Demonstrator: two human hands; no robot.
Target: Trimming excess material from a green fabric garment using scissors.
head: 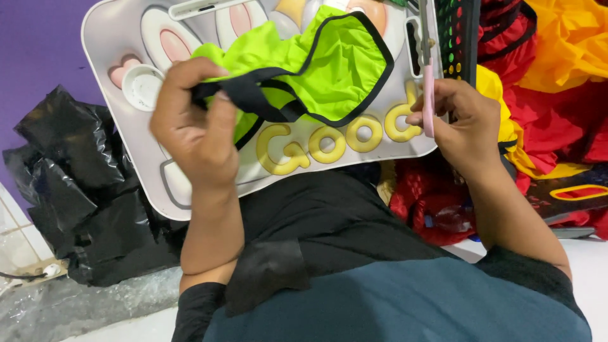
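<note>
Left hand (pixel 193 126) fingers pinched black trim of neon-green garment (pixel 323 63), spread over lap tray (pixel 114 38) centre. Right hand (pixel 465 120) fingers clamped pink-handled scissors (pixel 428 95) at tray's right edge. Risk: loose folds under blade could get nicked; slack pinch could let trim slip.

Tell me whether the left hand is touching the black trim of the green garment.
Touching. The head view shows the left hand pinching the black trim of the green garment between thumb and fingers, with no gap.
</note>
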